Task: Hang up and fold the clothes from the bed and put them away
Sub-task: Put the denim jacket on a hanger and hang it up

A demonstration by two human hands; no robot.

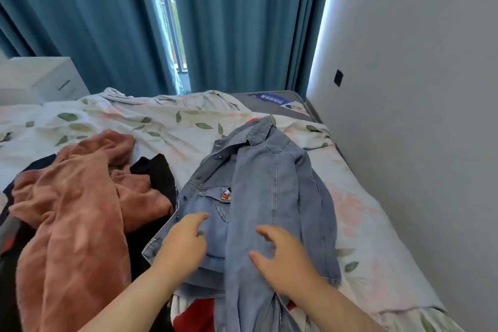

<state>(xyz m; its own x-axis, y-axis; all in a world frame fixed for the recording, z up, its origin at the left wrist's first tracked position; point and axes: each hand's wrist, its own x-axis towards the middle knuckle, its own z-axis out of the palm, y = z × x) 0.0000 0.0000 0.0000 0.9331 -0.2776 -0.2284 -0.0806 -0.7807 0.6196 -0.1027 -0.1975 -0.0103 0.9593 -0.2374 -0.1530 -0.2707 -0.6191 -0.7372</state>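
Light blue denim jacket [258, 191] flat near right edge of floral-sheeted bed [377, 245], collar toward far edge, sleeve laid across front, likely mid-fold. Left hand [186, 242] and right hand [285, 256] on denim, fingers loosely spread, gripping nothing, probably smoothing. Pink fleece garment [80, 197] heaped toward left edge.

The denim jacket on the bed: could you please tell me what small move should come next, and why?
Probably fold the side panel under the left hand inward: the denim jacket lies flat with one sleeve already laid down its middle, where the right hand rests.
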